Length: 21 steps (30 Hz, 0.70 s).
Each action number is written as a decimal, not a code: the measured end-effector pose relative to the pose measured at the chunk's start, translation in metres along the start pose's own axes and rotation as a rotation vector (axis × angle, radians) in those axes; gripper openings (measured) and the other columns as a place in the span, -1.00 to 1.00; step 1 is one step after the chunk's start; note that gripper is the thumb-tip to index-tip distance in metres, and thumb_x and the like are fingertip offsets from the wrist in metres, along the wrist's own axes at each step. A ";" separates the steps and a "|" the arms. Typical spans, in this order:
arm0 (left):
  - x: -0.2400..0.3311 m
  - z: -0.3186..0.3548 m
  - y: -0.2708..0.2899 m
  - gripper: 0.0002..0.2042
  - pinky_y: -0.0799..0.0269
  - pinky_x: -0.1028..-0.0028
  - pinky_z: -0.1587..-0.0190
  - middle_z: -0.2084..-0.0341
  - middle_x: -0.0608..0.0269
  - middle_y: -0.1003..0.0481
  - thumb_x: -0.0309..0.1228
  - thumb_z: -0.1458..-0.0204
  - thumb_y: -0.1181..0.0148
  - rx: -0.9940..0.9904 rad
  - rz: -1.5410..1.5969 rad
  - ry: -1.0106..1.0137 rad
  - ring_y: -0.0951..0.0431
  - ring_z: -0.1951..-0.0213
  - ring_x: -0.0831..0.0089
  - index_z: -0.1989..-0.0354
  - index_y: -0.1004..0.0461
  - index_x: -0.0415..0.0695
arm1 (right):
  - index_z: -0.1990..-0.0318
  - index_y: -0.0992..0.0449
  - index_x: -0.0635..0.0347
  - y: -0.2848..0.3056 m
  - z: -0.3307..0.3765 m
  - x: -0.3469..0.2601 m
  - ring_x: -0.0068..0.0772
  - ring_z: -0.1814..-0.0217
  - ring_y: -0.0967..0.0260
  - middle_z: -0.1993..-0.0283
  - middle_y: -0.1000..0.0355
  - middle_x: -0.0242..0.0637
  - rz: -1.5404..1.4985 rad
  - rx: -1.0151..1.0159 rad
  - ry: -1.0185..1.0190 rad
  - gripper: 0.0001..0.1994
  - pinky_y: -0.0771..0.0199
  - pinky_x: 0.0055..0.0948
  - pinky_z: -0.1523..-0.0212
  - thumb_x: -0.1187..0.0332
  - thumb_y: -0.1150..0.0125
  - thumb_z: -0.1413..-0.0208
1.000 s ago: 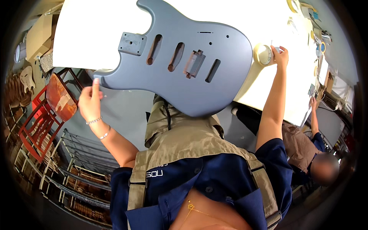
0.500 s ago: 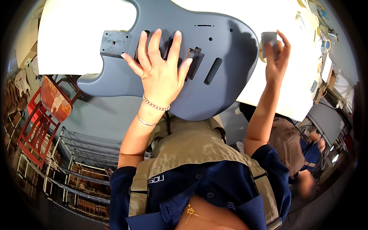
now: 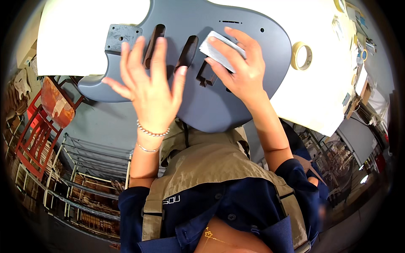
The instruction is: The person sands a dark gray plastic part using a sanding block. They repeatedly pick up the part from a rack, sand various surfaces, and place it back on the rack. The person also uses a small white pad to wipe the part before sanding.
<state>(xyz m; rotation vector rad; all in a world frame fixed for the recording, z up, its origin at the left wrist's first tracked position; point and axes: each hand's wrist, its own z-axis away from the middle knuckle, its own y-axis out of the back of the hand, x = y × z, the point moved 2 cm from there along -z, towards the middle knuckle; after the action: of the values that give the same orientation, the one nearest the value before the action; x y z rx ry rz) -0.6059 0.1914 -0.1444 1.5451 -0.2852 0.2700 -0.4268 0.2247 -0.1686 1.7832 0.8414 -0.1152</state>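
Observation:
A blue-grey electric guitar body [image 3: 236, 111] lies in front of me, partly over the pale tabletop [image 3: 86, 46]. It has a squared neck pocket [image 3: 122, 39] and several dark routed cavities. My left hand [image 3: 149, 86], slightly blurred, is open with fingers spread over its left part; I cannot tell whether it touches. In my right hand [image 3: 249, 67] is a flat grey sanding block [image 3: 221, 49], gripped between thumb and fingers. It is tilted above the body near the bridge cavity [image 3: 207, 76], which my hand and the block partly cover.
A roll of masking tape [image 3: 302, 55] sits right of the body, with more rolls along the far right edge. A red wooden chair [image 3: 36, 135] and a metal rack [image 3: 90, 181] stand at lower left. Another person [image 3: 318, 177] is partly visible behind my right arm.
My right hand has brought the sanding block left, from beside the body to over it. My left hand has shifted left and down. The tape roll is now uncovered.

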 end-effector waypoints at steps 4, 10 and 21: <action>-0.024 0.005 -0.007 -0.43 0.64 -0.27 -0.12 -0.19 0.04 -0.05 -0.05 -0.02 -0.04 0.008 -0.007 0.097 0.12 -0.28 0.05 -0.18 -0.20 -0.05 | 0.13 -0.54 -0.05 -0.005 0.001 -0.010 -0.43 0.37 -0.18 0.05 -0.35 -0.43 0.284 -0.101 0.060 -0.57 -0.22 -0.49 0.41 0.29 -0.37 0.30; -0.028 0.005 -0.012 -0.40 0.61 -0.27 -0.13 -0.17 0.08 -0.12 -0.02 -0.02 -0.02 -0.032 0.008 0.106 0.16 -0.29 0.05 -0.22 -0.14 -0.04 | 0.12 -0.53 0.04 -0.007 -0.001 -0.015 -0.47 0.41 -0.12 0.06 -0.34 -0.57 0.326 -0.139 0.093 -0.57 -0.16 -0.53 0.42 0.35 -0.30 0.30; -0.028 0.004 -0.013 -0.38 0.54 -0.27 -0.14 -0.17 0.10 -0.12 0.02 -0.03 0.01 -0.035 -0.049 0.109 0.15 -0.29 0.06 -0.23 -0.13 -0.04 | 0.18 -0.55 0.04 -0.010 -0.003 -0.012 -0.51 0.41 -0.08 0.06 -0.35 -0.67 0.275 -0.121 0.105 -0.59 -0.08 -0.55 0.45 0.34 -0.30 0.36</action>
<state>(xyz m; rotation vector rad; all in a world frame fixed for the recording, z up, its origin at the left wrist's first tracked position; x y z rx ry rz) -0.6277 0.1875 -0.1661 1.4954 -0.1654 0.3083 -0.4425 0.2232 -0.1697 1.7835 0.6545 0.2065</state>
